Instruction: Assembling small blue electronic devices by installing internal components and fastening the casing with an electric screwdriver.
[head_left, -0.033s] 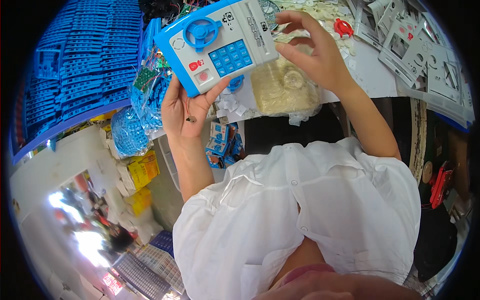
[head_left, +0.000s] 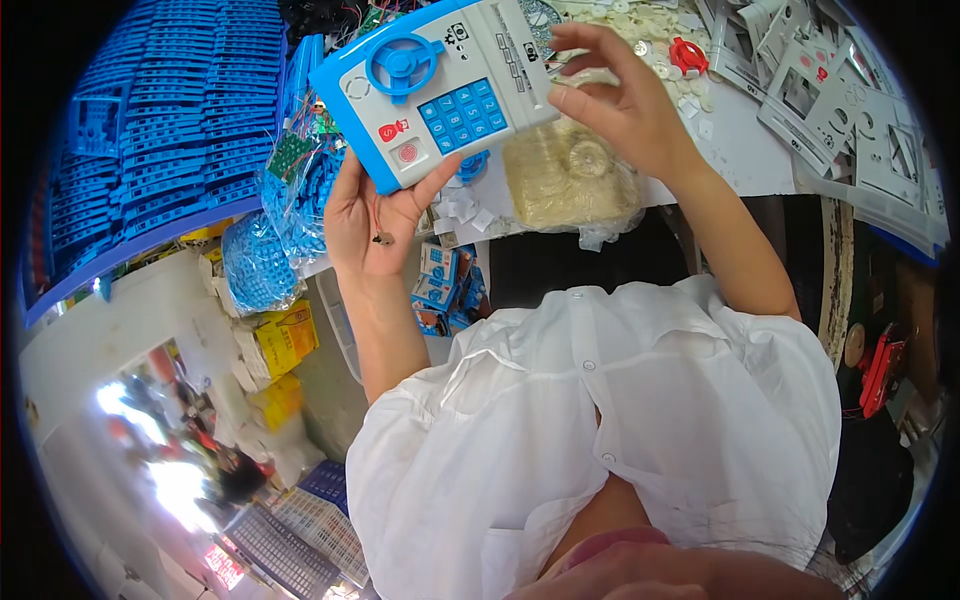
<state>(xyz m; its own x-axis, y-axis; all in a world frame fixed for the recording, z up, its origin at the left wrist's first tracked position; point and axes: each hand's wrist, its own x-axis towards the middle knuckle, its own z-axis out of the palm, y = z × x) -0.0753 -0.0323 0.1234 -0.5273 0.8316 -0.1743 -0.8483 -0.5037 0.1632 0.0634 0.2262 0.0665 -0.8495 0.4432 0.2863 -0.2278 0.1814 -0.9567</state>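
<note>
My left hand point(head_left: 372, 215) grips the lower left corner of a toy safe front point(head_left: 470, 100), a white panel with a blue edge, held tilted above the bench. On its face are a blue spoked dial point(head_left: 402, 65), a blue number keypad point(head_left: 463, 117) and red printed marks. A small metal part point(head_left: 383, 239) on thin wires hangs against my left palm. At the panel's right edge is my right hand point(head_left: 630, 110), its fingers curved and apart. Its thumb tip is at that edge; whether it touches, I cannot tell.
Stacked blue plastic frames point(head_left: 180, 130) fill a bin at left, beside bagged blue parts point(head_left: 262, 262). A wrapped yellowish bundle point(head_left: 570, 180) lies at the bench's front edge. Cream pieces and a red dial point(head_left: 687, 56) lie behind it; grey panels point(head_left: 840, 100) pile up at right.
</note>
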